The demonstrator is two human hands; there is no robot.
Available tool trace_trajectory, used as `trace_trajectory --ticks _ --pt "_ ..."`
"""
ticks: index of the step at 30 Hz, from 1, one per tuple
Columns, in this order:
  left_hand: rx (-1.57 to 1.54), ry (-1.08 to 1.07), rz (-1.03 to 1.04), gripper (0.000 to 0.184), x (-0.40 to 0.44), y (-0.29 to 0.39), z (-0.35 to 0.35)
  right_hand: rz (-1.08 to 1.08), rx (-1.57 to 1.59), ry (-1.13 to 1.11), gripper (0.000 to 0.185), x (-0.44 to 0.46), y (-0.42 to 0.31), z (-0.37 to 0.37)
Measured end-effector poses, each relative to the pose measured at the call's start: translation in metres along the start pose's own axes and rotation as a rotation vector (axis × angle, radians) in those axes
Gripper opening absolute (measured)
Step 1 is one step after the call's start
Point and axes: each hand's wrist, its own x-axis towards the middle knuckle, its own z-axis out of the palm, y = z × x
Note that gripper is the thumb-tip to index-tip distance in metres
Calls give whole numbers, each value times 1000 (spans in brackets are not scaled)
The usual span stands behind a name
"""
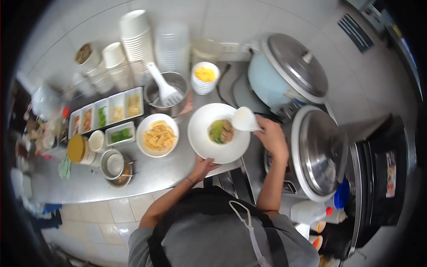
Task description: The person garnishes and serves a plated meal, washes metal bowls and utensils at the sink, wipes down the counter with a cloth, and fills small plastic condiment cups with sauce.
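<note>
A wide-rimmed white plate (195, 138) sits at the counter's front edge, with green slices and brown pieces that look like meat in its deep centre. My left hand (205, 168) grips the plate's near rim. Over the plate's right rim, my right hand (272, 139) is closed on a small white cup (243, 119), tilted toward the food. What is inside the cup is too blurred to make out. Left of the plate stands a white bowl (141, 144) of pale yellow strips resembling pasta.
Behind are a metal pot (153, 84) with a white slotted spatula (163, 84), stacked bowls (204, 86) topped with yellow bits, and a condiment tray (84, 107). Two lidded cookers, one blue (267, 75) and one silver-lidded (318, 155), stand right. A yellow-lidded jar (78, 149) is left.
</note>
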Motion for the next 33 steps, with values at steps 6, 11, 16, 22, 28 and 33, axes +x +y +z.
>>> trace_trajectory --ticks 6,11,16,22,28,33 --pt "-6 30 27 66 -14 18 5 -306 401 226 46 42 -42 -28" --pt "-18 87 75 64 -59 28 13 -586 271 -5 45 148 -111 8" --pt "0 180 165 66 -135 47 43 -743 -231 -153 35 237 -141 108" --pt "-108 431 394 62 -233 49 44 -591 -475 -526 23 261 -148 176" --pt "-146 740 706 54 -331 62 18 -800 -425 152 20 201 -186 153" --pt "-116 887 837 47 -414 64 -44 -763 400 -209 19 107 -254 204"
